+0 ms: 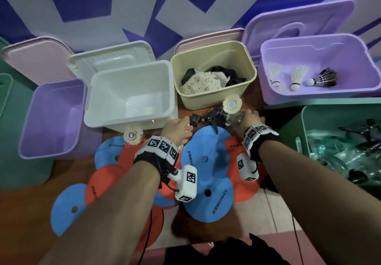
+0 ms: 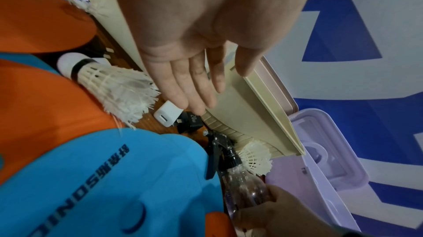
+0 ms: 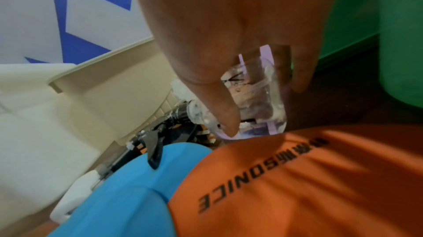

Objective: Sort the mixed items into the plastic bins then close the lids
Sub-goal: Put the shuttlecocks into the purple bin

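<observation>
— Clear plastic is what is being taken up: the spray bottle (image 1: 231, 118) lies on its side on the bench (image 1: 68, 172), just in front of the cream bin (image 1: 214, 99), and the right hand (image 1: 250, 118) is curled round its body, thumb on one side and the other fingers (image 3: 302, 71) on the far side.

— And the left hand (image 1: 177, 128)?

— Its fingers (image 2: 183, 85) are held straight and released; nothing is gripped. They are stretched towards the white charger (image 2: 166, 115) and the black charger (image 2: 190, 122), which lie touching each other beside the bottle's black trigger head.

— So which step is in hand?

— Sorting, judged to be well short of done. Shuttlecocks (image 1: 294, 79) are already laid in the lilac bin (image 1: 321, 97) and cloth in the cream one, but the white bin (image 1: 132, 118) stands unfilled, loose shuttlecocks (image 1: 133, 135) and the blue and orange discs (image 1: 206, 157) are still spread over the bench, and every lid is open.

— What is called for next?

— The bottle must be lifted clear of the shuttlecock (image 1: 232, 105) standing against it, and probably carried to the green bin (image 1: 304, 124), where other clear bottles are seen. A charger is likely to be pinched by the left hand.
</observation>
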The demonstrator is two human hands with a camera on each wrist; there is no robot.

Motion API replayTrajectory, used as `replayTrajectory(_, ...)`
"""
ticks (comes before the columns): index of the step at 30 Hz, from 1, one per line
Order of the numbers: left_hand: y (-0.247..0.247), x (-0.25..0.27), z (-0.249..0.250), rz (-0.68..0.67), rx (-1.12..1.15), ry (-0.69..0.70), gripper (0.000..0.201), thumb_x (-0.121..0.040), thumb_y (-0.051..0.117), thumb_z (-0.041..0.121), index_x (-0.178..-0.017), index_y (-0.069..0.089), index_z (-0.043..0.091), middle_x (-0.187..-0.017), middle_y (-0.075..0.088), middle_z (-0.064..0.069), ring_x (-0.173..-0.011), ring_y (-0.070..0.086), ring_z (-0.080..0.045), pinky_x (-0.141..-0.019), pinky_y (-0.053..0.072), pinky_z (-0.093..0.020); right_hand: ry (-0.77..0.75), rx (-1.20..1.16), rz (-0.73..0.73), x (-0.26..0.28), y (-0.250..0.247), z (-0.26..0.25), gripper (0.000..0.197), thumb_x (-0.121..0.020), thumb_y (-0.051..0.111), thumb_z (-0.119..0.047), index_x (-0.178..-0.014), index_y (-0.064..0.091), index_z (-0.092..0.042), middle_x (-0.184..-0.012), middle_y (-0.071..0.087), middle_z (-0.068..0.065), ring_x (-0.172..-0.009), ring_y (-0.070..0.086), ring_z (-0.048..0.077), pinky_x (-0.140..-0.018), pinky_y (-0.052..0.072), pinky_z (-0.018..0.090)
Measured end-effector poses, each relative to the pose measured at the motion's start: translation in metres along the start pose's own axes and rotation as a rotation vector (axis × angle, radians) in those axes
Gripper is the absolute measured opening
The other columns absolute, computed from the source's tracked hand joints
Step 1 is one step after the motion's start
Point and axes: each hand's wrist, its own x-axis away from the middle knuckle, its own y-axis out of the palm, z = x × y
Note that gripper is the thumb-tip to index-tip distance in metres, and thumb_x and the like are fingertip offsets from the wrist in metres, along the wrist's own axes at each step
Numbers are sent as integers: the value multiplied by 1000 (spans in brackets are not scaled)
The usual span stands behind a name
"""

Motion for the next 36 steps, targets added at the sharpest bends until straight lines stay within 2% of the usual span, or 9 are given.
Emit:
replayTrajectory(8, 9, 10, 22, 54, -93, 144, 20, -93, 53, 42, -105, 47, 27, -77, 51, 6, -71, 55, -14, -79, 53, -37, -44, -233, -18, 19, -10, 3, 69, -72, 72, -43, -131, 47, -15, -130, 52, 10, -118, 54, 31, -101, 45, 37)
replayTrajectory(13, 17, 21, 48, 127, -71, 344, 61, -84, 55, 54, -137, 42, 24, -117, 54, 3, -103, 60, -22, -97, 49, -41, -152, -343, 26, 51, -37, -4, 76, -64, 79, -29, -132, 46, -17, -130, 54, 10, -117, 54, 30, -100, 46, 41)
replayTrajectory(17, 40, 42, 83, 174, -75, 552, 27, -96, 43, 27, -102, 63, 10, -92, 59, -4, -79, 53, -18, -69, 41, -22, -203, -348, 135, 80, -76, 5, 81, -63, 80, -30, -134, 45, -18, -128, 56, 10, -116, 55, 31, -99, 47, 39)
replayTrajectory(23, 112, 74, 118, -11, -106, 694, 33, -94, 44, 21, -81, 63, -2, -80, 58, -12, -75, 49, -20, -69, 39, -30, -82, -368, 245, 111, -133, 68, 85, -64, 82, -22, -137, 41, -13, -135, 49, 11, -119, 53, 31, -99, 46, 39)
replayTrajectory(26, 154, 85, 121, -155, -240, 723, 28, -94, 45, 19, -70, 58, 13, -79, 57, -10, -68, 50, -20, -62, 43, -20, -9, -403, 226, 121, -148, 110, 94, -64, 84, -19, -143, 35, -14, -144, 46, 8, -122, 53, 30, -103, 44, 40)
replayTrajectory(28, 178, 92, 113, -203, -284, 682, 20, -94, 47, 14, -86, 66, 16, -82, 63, -6, -62, 53, -15, -51, 43, -10, 45, -423, 167, 125, -150, 139, 86, -68, 83, -12, -141, 38, -8, -141, 49, 9, -119, 56, 29, -99, 46, 36)
replayTrajectory(31, 204, 93, 96, -311, -360, 612, 19, -91, 54, 15, -101, 69, 18, -103, 70, -10, -85, 63, -26, -79, 51, -26, 130, -340, 112, 127, -143, 173, 82, -70, 81, -12, -141, 40, -4, -141, 50, 11, -124, 52, 26, -96, 44, 28)
replayTrajectory(33, 212, 93, 87, -365, -477, 608, 18, -91, 54, 17, -100, 70, 16, -96, 68, -6, -85, 61, -23, -79, 51, -27, 162, -309, 63, 124, -137, 188, 80, -70, 81, -9, -140, 41, -4, -141, 50, 11, -122, 53, 25, -88, 45, 24)
replayTrajectory(36, 217, 90, 81, -391, -627, 655, 14, -92, 52, 18, -86, 64, 19, -76, 59, 1, -67, 52, -13, -54, 38, -18, 185, -280, 1, 115, -129, 201, 81, -73, 80, -9, -142, 39, -4, -137, 53, 12, -90, 60, 23, -48, 43, 9)
